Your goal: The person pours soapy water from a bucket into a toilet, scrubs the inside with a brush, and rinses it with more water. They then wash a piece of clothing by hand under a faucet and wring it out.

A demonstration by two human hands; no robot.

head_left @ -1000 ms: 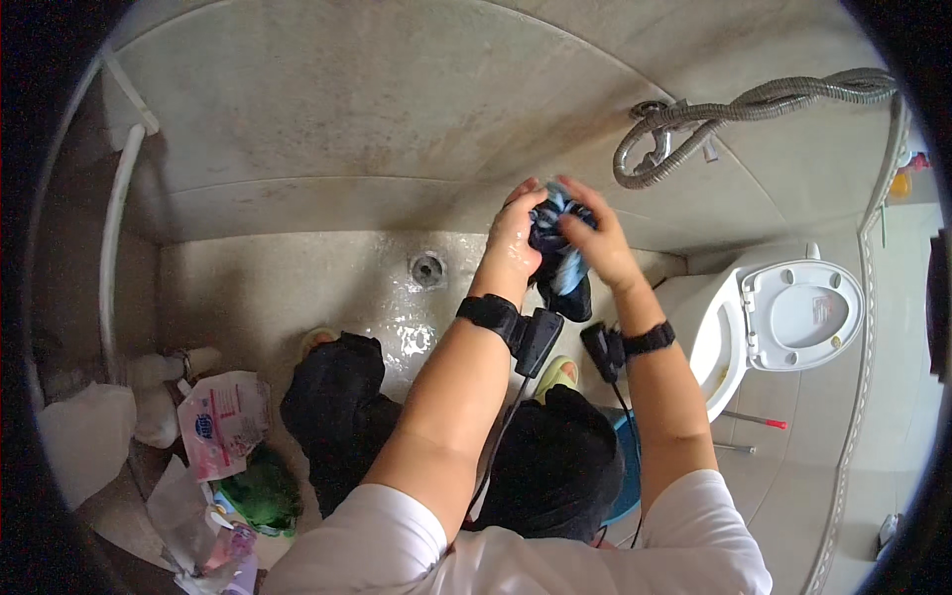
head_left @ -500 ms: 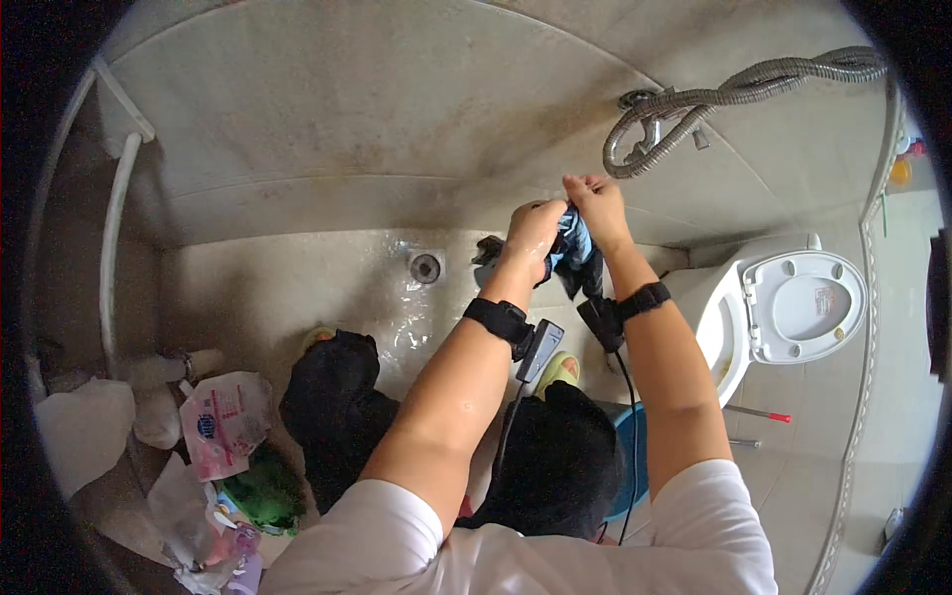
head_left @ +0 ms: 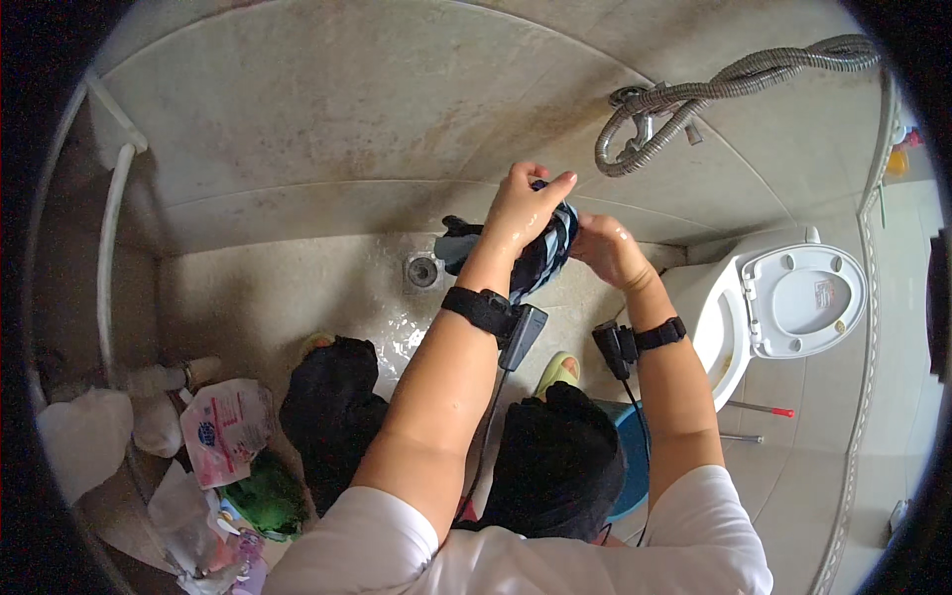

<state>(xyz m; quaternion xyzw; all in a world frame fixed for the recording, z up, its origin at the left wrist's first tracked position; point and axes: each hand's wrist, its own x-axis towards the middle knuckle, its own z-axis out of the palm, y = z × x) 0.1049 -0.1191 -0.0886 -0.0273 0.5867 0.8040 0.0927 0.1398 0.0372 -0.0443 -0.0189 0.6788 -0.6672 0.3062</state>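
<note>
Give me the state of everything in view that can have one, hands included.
Left hand, gripping the cloth
Right hand, at the cloth's right edge; grip unclear
Cloth, bunched and partly hanging
Floor, wet and shiny near the drain
Drain, uncovered by any cloth
Hose, twisted and looped
Toilet seat, raised
Tap, on or off unclear

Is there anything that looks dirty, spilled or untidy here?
Brownish stains blotch the wall, dirty against its paler parts; the floor beside the drain glistens as if wet; and crumpled packaging lies jumbled at left, looking untidy.
</note>
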